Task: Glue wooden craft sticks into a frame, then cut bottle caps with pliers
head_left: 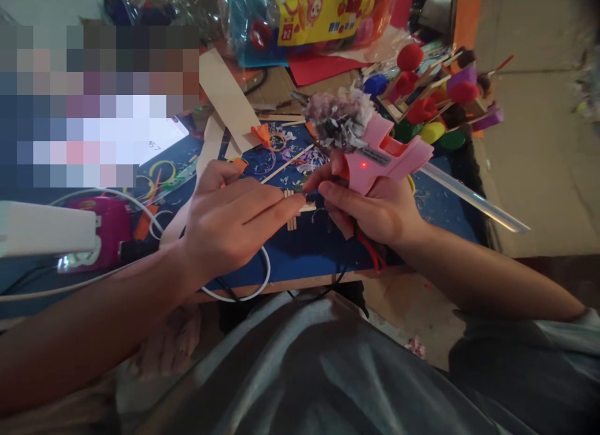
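My left hand pinches a small bundle of flat wooden sticks between thumb and fingertips, low over the blue tabletop. Some of the sticks cross each other, and the fingers hide part of them. My right hand is wrapped around a pink hot glue gun with a small red light lit. From its back end juts a long clear glue stick. A clump of greyish shredded material covers the gun's front, so its nozzle is hidden. The right fingertips are close to the bundle.
Foam pieces and sticks crowd the back right. A clear bag of colourful material lies behind. Pale strips, paper scraps and loose rings litter the blue tabletop. At left are a magenta device and a white cable.
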### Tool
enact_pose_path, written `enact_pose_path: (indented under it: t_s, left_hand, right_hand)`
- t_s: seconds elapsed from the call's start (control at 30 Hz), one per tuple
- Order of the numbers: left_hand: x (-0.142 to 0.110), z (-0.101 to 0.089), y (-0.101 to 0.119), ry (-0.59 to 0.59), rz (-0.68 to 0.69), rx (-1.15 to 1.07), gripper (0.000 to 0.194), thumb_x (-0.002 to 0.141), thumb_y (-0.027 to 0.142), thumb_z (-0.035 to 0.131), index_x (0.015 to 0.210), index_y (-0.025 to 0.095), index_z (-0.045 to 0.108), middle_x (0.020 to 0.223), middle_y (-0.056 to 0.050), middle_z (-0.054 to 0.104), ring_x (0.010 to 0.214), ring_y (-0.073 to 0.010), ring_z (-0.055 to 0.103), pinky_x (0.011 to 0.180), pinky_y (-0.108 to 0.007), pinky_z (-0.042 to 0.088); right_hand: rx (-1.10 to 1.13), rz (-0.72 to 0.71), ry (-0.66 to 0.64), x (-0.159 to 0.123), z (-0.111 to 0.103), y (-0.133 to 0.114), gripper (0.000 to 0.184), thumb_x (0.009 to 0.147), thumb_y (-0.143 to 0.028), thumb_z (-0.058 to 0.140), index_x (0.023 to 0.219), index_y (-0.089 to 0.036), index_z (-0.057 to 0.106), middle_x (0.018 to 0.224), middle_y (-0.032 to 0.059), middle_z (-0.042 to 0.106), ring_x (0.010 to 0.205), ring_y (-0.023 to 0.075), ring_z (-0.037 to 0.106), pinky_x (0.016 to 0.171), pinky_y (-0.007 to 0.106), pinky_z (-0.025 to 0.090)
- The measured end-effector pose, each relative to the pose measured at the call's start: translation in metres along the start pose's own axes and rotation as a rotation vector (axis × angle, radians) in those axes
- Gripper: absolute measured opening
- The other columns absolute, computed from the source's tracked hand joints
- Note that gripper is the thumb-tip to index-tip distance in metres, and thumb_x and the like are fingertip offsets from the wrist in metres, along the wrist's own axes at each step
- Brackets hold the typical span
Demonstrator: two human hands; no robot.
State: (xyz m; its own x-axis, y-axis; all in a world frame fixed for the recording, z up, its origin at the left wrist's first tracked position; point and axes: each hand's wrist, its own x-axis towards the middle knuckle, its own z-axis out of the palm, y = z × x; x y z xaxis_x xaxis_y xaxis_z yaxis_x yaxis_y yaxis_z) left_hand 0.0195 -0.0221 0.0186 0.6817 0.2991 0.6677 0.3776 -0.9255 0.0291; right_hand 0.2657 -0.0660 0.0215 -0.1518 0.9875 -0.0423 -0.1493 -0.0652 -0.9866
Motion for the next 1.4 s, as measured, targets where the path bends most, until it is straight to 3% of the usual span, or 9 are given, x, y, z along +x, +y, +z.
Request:
enact_pose_path:
  t_s: [0.2,0.4,0.67,0.87,1.07,1.27,1.4]
  left_hand:
    - [-0.001,-0.002,0.0,-0.006,-0.017,0.005,0.014,0.112,0.019,0.071,0.122,0.028,0.075,0.09,0.003,0.087,0.07,-0.0162,0.073,0.079,-0.047,0.05]
    - [-0.003,-0.003,0.0,-0.025,-0.029,-0.011,0.017,0.114,0.02,0.069,0.123,0.031,0.077,0.093,0.002,0.087,0.073,-0.0169,0.074,0.081,-0.048,0.05]
    - [0.003,0.001,0.002,0.055,0.098,-0.017,0.013,0.108,0.01,0.075,0.109,0.023,0.079,0.093,0.003,0.087,0.069,-0.0131,0.07,0.076,-0.045,0.042]
    - [0.007,-0.002,0.001,0.04,0.119,-0.012,0.015,0.104,0.007,0.079,0.11,0.02,0.079,0.091,0.002,0.087,0.068,-0.0133,0.071,0.072,-0.045,0.039]
    - [0.005,0.001,0.004,0.056,0.14,-0.006,0.015,0.111,0.009,0.068,0.112,0.019,0.079,0.085,0.003,0.084,0.068,-0.0134,0.072,0.072,-0.046,0.042]
    - [0.003,-0.009,0.005,-0.026,0.094,-0.01,0.025,0.115,0.013,0.063,0.12,0.032,0.078,0.092,0.006,0.088,0.073,-0.014,0.078,0.075,-0.047,0.05]
    - [0.001,-0.013,0.004,0.005,0.019,-0.047,0.027,0.115,0.016,0.064,0.127,0.036,0.078,0.09,0.006,0.088,0.071,-0.0153,0.078,0.077,-0.048,0.051]
  right_hand:
    - [-0.1,-0.054,-0.044,-0.001,-0.004,-0.003,0.055,0.082,-0.051,0.105,0.092,-0.026,0.057,0.097,0.0028,0.079,0.066,0.013,0.06,0.048,0.028,0.047]
    - [-0.062,-0.029,-0.057,0.003,-0.003,-0.002,0.06,0.081,-0.057,0.105,0.087,-0.027,0.053,0.092,0.0032,0.073,0.085,0.0202,0.071,0.055,0.031,0.055]
    - [-0.07,-0.027,-0.077,0.003,0.002,0.004,0.062,0.086,-0.068,0.098,0.089,-0.027,0.052,0.088,0.0005,0.062,0.081,0.0175,0.064,0.055,0.029,0.051]
    - [-0.084,-0.036,-0.056,0.003,0.001,0.008,0.063,0.087,-0.071,0.096,0.091,-0.027,0.05,0.09,-0.0002,0.061,0.082,0.0174,0.063,0.06,0.03,0.054]
    - [-0.077,-0.042,-0.004,0.003,0.0,0.004,0.062,0.085,-0.07,0.098,0.093,-0.027,0.054,0.094,0.0007,0.065,0.073,0.0148,0.061,0.051,0.03,0.05]
    - [-0.038,-0.045,0.04,0.002,-0.002,0.005,0.058,0.087,-0.067,0.099,0.1,-0.028,0.059,0.1,-0.0004,0.07,0.06,0.0101,0.056,0.048,0.031,0.051]
    - [-0.08,-0.058,0.052,0.0,-0.002,0.008,0.052,0.091,-0.064,0.096,0.103,-0.027,0.062,0.11,0.0016,0.074,0.06,0.0098,0.056,0.048,0.031,0.052]
